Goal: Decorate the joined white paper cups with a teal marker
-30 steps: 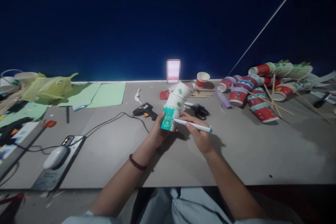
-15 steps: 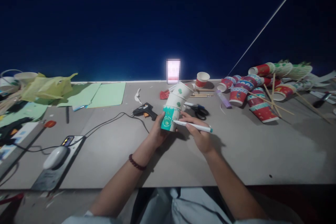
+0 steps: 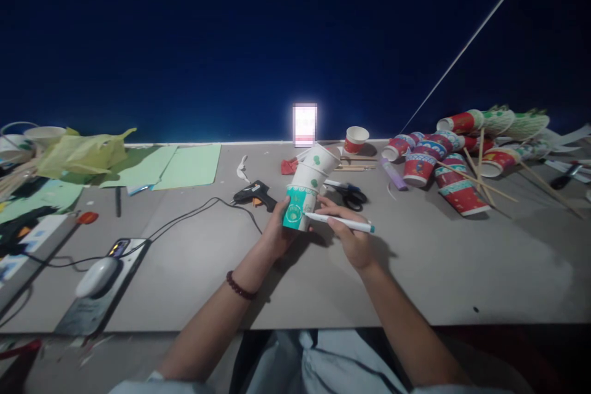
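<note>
barely anything has shifted: my left hand (image 3: 276, 233) stays clamped around the stacked cups (image 3: 305, 188); fingers of my right hand (image 3: 351, 239) pinch the pen (image 3: 340, 221), lying sideways, tip against the lowest cup.

At frame centre my left hand (image 3: 276, 231) grips the stacked cups (image 3: 305, 191); my right hand (image 3: 351, 237) presses a pen (image 3: 339, 221) tip to the teal cup.

left wrist: dark-red bead bracelet (image 3: 241, 286) | forearms: bare | clothing (image 3: 307, 360): pale blue
</note>
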Tool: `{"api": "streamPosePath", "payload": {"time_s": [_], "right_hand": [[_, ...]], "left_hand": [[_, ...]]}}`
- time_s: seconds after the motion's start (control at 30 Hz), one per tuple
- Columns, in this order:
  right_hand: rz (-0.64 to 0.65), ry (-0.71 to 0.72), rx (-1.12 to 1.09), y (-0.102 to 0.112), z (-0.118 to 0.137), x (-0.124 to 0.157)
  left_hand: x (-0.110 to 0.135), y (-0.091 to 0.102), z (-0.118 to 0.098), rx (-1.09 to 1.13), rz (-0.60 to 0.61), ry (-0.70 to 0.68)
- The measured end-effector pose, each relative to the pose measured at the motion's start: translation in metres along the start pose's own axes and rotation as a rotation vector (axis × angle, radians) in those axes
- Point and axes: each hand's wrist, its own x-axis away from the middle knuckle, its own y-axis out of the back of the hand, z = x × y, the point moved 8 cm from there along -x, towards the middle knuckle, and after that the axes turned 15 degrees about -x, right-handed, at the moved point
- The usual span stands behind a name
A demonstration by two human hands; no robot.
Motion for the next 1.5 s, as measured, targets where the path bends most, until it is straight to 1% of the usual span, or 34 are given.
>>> {"api": "streamPosePath", "payload": {"time_s": [0.07,0.27,0.47,0.57,0.67,0.8,0.93,1.1,1.33,1.5], "right_hand": [[-0.008,-0.001,0.012,0.0004,0.0003,0.0001],[0.02,0.009,-0.018,-0.0032,0.0033,0.0],[-0.033,0.011,0.045,0.0016,0.002,-0.0008],[-0.021,0.012,0.032,0.001,0.0014,-0.0006],[0.003,0.006,0.013,-0.0009,0.0008,-0.0002],[-0.033,0.014,0.041,0.0014,0.0006,0.0001],[-0.054,0.019,0.051,0.0034,-0.0003,0.0002],[-0.009,0.012,0.039,0.0002,-0.001,-0.0003],[-0.098,0.038,0.08,0.0043,0.0032,0.0],[-0.041,0.017,0.053,0.0017,0.0002,-0.0002]], "left_hand": [[-0.0003,0.0004,0.0,0.003,-0.004,0.001],[-0.0008,0.0002,-0.0006,0.004,-0.003,-0.006],[-0.0002,0.0011,-0.0001,0.013,0.004,-0.006],[-0.0007,0.0017,0.0003,0.018,0.004,-0.008],[-0.0015,0.0002,0.0006,0.027,0.031,-0.013],[-0.0015,-0.0018,-0.0001,0.031,0.064,-0.023],[-0.0007,0.0004,-0.0001,0.01,0.028,-0.017],[0.0003,0.0002,-0.0003,0.002,0.007,-0.014],[0.0017,0.0003,-0.001,-0.023,-0.006,-0.014],[0.0017,-0.0014,-0.0015,-0.004,0.019,-0.02]]}}
